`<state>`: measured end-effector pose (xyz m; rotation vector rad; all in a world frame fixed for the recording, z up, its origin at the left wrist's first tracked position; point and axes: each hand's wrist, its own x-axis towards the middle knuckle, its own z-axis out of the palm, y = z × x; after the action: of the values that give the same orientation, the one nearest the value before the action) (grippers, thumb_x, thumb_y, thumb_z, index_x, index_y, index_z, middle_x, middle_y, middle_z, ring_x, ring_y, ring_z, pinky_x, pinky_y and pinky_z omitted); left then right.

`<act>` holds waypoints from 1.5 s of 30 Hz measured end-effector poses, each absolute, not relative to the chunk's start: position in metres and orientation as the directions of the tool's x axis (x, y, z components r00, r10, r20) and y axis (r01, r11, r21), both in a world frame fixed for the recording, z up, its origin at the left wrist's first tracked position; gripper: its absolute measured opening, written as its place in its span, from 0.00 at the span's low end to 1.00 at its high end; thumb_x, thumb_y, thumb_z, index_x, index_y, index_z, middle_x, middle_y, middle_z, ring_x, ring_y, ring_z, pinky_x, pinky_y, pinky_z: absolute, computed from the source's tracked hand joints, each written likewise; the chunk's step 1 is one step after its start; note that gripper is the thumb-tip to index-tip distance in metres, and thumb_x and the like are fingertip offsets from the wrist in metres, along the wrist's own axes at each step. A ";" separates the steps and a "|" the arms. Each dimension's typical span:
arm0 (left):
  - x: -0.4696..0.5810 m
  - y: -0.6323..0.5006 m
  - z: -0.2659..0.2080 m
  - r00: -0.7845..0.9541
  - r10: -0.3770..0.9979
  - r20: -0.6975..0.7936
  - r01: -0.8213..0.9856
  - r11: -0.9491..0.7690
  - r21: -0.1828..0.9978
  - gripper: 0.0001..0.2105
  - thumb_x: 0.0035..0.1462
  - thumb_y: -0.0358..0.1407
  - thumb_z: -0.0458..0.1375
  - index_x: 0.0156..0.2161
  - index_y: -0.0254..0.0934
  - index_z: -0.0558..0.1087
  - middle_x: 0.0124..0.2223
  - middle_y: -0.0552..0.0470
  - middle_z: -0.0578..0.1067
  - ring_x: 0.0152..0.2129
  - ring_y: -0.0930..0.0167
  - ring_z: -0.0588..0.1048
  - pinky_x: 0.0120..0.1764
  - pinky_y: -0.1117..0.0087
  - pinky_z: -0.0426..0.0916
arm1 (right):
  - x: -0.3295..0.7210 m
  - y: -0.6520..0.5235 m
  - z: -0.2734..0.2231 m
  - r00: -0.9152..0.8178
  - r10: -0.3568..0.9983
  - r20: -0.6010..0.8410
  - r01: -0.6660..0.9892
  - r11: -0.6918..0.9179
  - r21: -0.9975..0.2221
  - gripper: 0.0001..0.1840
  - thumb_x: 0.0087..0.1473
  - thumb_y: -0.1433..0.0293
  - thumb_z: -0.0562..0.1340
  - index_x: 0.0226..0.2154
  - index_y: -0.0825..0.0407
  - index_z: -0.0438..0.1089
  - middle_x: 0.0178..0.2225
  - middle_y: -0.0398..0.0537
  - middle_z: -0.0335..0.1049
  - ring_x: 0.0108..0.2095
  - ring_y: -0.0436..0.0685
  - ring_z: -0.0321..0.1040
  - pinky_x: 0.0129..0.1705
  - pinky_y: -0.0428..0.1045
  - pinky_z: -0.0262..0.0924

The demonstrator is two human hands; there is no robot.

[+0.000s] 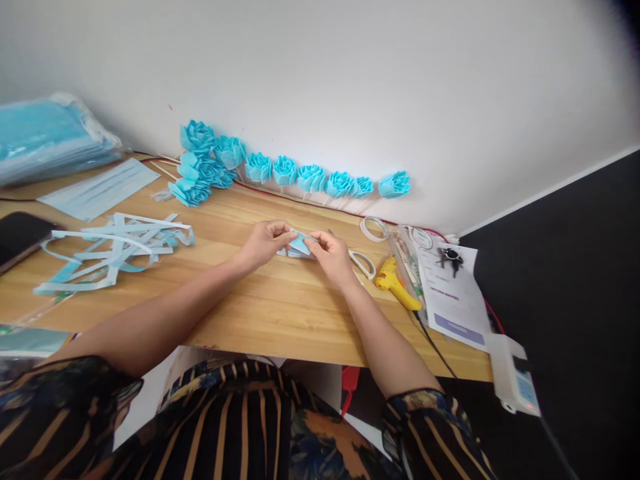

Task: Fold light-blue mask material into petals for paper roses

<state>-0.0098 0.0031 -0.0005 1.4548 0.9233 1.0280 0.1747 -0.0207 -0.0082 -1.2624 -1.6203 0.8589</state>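
A small piece of light blue fabric (301, 243) is stretched between my two hands above the middle of the table. My left hand (266, 243) pinches its left side between thumb and fingertips. On the other side, my right hand (330, 255) grips its right edge with thumb and index finger. More pale blue pieces lie under and just beside the fabric, partly hidden by my fingers. White-handled scissors (364, 264) rest close to my right hand, their blades mostly covered by it.
Several blue fabric flowers (285, 171) on sticks lean along the wall. At left lie cut strips (115, 247), a flat mask sheet (97, 190), a bagged stack (45, 137) and a phone (23, 237). At right are a tape roll (374, 229), yellow glue gun (397, 283), papers (445, 280) and keys (451, 257).
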 end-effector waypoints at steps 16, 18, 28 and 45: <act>-0.013 0.007 -0.002 0.279 0.957 0.081 0.050 -0.099 0.994 0.13 0.51 0.42 0.60 0.25 0.34 0.68 0.19 0.57 0.67 0.16 0.78 0.60 0.21 0.75 0.51 | 0.180 -0.022 0.002 -0.221 0.863 0.454 0.636 0.480 -0.604 0.15 0.59 0.60 0.60 0.46 0.49 0.73 0.42 0.49 0.77 0.42 0.58 0.72 0.46 0.52 0.65; -0.012 0.007 -0.002 0.267 0.962 0.065 0.019 -0.072 0.997 0.13 0.50 0.42 0.61 0.24 0.34 0.67 0.18 0.58 0.66 0.16 0.79 0.60 0.22 0.75 0.52 | 0.178 -0.024 0.007 -0.310 0.787 0.533 0.697 0.569 -0.435 0.22 0.56 0.59 0.64 0.51 0.48 0.69 0.52 0.52 0.72 0.53 0.62 0.67 0.56 0.58 0.60; -0.006 0.001 0.000 0.262 0.965 0.015 -0.032 -0.007 0.999 0.13 0.49 0.42 0.62 0.23 0.35 0.67 0.18 0.58 0.67 0.16 0.78 0.62 0.23 0.75 0.55 | 0.172 -0.029 0.002 -0.406 0.683 0.607 0.780 0.606 -0.159 0.10 0.55 0.72 0.62 0.42 0.50 0.71 0.52 0.53 0.71 0.56 0.64 0.62 0.57 0.60 0.57; -0.016 0.021 -0.013 0.264 0.950 0.164 -0.002 -0.170 0.986 0.20 0.54 0.45 0.60 0.47 0.32 0.73 0.37 0.47 0.79 0.30 0.72 0.74 0.33 0.72 0.65 | 0.178 -0.010 -0.009 0.240 0.945 0.223 0.135 0.195 -0.971 0.14 0.48 0.57 0.65 0.31 0.50 0.69 0.23 0.37 0.66 0.24 0.49 0.60 0.26 0.45 0.58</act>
<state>-0.0157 0.0214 -0.0126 1.4609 0.9384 1.1173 0.1782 -0.0096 -0.0094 -1.2388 -1.1887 0.8124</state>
